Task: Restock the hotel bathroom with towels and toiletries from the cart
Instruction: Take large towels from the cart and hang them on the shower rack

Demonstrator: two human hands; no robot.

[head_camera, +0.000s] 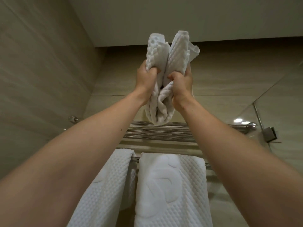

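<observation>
Hands are raised high above the chrome rack (157,131) on the beige wall, and between them is a white towel (176,53), bunched into two thick rolls that stand upward. The left hand (144,79) grips the left roll, and its fingers (152,73) are curled into the cloth. The right hand (180,86) grips the right roll in the same way, with cloth coming out above and below the fist. The two hands are just beside each other, with only a fold of towel between them. The lower end of the towel hangs down from the fingers and reaches the top bars of the rack; I cannot tell if it touches them. Under the rack's shelf, two more towels hang over the lower bar: a narrow towel (106,185) on the left and a wide towel (172,190) with a pressed pattern just beside it.
</observation>
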